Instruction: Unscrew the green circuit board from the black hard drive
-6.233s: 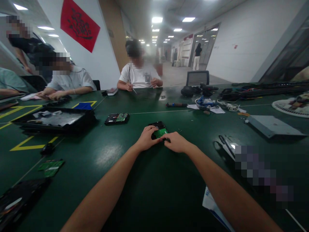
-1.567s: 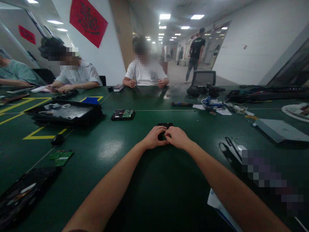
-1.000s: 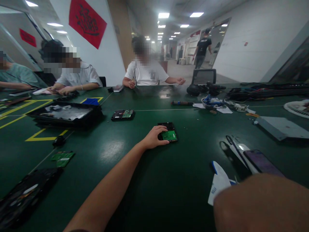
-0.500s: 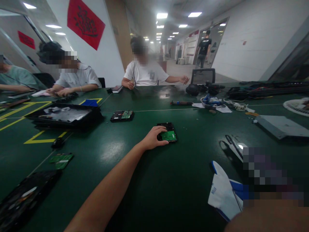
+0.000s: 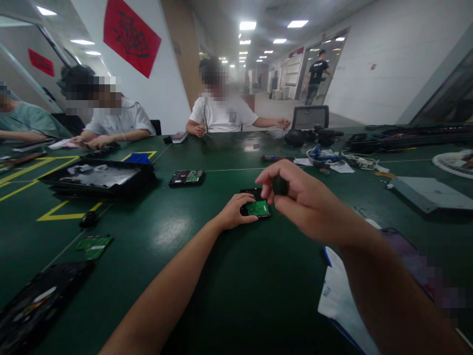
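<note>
My left hand (image 5: 237, 211) grips the near left side of a hard drive (image 5: 260, 209), thumb along its near edge and fingers over its far side. The drive lies on the green table (image 5: 229, 266), with a green circuit board facing up and black parts round it. My right hand (image 5: 295, 199) is raised just right of the drive, its fingers curled into a pinch. A dark oval shows between its thumb and forefinger; whether that is a held thing or a gap, I cannot tell. Under the right forearm lies a white and blue packet (image 5: 338, 301).
Another drive (image 5: 186, 178) lies farther left, near a black tray (image 5: 99, 175). At left are a loose circuit board (image 5: 96, 245) and a black casing (image 5: 40, 291). A grey metal box (image 5: 434, 193) and a bowl of blue items (image 5: 324, 155) stand right. People sit across the table.
My right hand has come up from the lower right to beside the hard drive, its fingers now curled. My left hand stays on the drive. A distant walker has moved slightly right.
</note>
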Available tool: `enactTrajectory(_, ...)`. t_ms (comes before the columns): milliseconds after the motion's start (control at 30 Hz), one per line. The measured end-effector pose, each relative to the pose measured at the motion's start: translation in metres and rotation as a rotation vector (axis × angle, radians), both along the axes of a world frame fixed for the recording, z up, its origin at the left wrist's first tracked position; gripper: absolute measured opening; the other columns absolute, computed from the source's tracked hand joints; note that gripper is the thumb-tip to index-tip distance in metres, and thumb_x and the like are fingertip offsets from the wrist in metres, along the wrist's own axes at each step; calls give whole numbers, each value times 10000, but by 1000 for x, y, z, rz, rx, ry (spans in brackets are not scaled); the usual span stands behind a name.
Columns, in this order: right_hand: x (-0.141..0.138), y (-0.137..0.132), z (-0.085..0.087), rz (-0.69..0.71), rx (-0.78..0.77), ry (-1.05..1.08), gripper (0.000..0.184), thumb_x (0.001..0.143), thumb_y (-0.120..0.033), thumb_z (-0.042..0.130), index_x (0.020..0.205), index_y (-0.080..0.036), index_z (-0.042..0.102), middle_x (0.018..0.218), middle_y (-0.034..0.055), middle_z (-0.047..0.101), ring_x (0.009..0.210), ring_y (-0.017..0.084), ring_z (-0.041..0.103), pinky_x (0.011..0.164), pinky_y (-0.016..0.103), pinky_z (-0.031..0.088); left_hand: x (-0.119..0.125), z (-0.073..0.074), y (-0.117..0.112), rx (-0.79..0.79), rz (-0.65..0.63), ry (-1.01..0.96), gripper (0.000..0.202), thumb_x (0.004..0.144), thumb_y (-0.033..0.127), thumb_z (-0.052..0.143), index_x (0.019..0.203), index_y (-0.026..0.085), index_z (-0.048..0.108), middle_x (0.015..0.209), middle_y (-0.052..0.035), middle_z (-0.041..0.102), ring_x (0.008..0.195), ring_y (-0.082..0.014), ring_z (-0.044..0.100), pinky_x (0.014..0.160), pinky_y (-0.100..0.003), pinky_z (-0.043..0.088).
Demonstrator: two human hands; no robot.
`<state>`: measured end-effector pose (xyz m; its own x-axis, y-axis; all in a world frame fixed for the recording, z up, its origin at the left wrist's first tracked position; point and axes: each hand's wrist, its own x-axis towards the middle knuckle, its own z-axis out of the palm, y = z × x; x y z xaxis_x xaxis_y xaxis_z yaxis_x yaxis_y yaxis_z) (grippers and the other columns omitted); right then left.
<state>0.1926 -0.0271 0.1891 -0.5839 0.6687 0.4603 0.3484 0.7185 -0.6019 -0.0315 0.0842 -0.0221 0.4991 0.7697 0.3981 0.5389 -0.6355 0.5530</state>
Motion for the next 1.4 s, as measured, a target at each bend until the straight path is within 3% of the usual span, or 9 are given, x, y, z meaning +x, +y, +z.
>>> enactTrajectory(133,-7,63,-45,-287,56,162,438,874,-197,605,1300,-222,505,1213,111,617,1042,244,667,936,440,542,-1,0,-1,18,-43,-27,643,718,475,846,1279,270,606,1368,-80,593,1335,-299,484,1142,-517,385)
enactTrajectory(233,-8,91,-76,-336,36,140,396,866,-285,662,1235,-222,532,1164,109,657,1062,271,667,908,445,552,-2,2,-2,9,-37,-34,658,721,490,839,1289,259,600,1377,-89,583,1336,-301,484,1145,-510,392)
enactTrajectory(333,-3,103,-91,-389,44,33,361,872,-367,678,1175,-217,553,1043,98,695,922,265,683,814,428,548,-2,4,-3,-19,-23,-24,691,722,487,837,1319,254,580,1386,-97,573,1340,-308,484,1145,-516,393)
enactTrajectory(467,2,107,-96,-437,76,-50,364,900,-435,644,1161,-203,541,961,90,693,821,253,670,745,404,518,-2,4,-3,-31,-18,-33,693,700,449,859,1299,241,580,1384,-109,569,1342,-313,486,1140,-527,394)
enactTrajectory(700,-2,105,-99,-330,-43,54,375,963,-389,538,1284,-207,472,1087,97,669,666,170,661,712,368,546,-1,2,-4,-22,-26,-62,634,713,444,852,1250,234,589,1369,-109,572,1329,-298,500,1131,-517,405)
enactTrajectory(967,-7,103,-102,-246,38,-26,447,897,-260,595,1329,-196,502,1128,121,673,934,251,673,857,428,536,-1,1,-2,-49,-7,-52,625,693,465,859,1219,240,607,1394,-106,550,1339,-306,489,1134,-522,403)
enactTrajectory(1400,-12,99,-102,-190,89,-89,396,908,-237,569,1298,-189,519,1177,120,662,926,231,653,833,385,512,1,1,-4,-31,10,-71,623,683,435,868,1209,234,600,1352,-109,572,1317,-310,501,1127,-517,409)
